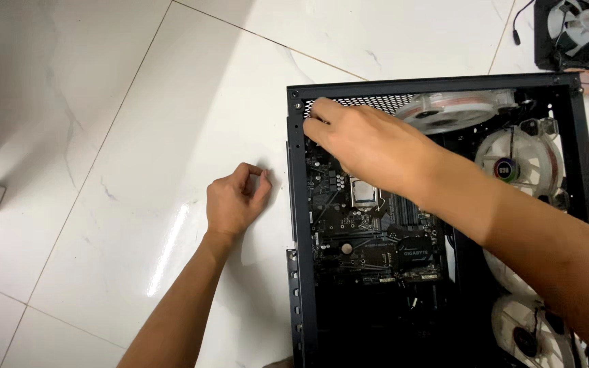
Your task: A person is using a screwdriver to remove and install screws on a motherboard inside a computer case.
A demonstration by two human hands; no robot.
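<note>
White tile floor point(138, 136); black computer case point(299, 272) atop.

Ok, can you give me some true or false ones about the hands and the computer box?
1. The right hand reaches into the top left corner of the black computer case. True.
2. The left hand is inside the case. False: it rests on the white tiled floor, just outside the case's left wall.
3. The motherboard lies inside the case. True.
4. The case has no fans in it. False: several pale round fans sit along its top and right sides.
5. The left hand holds a screwdriver. False: no tool shows in it; its fingers are curled together.
</note>
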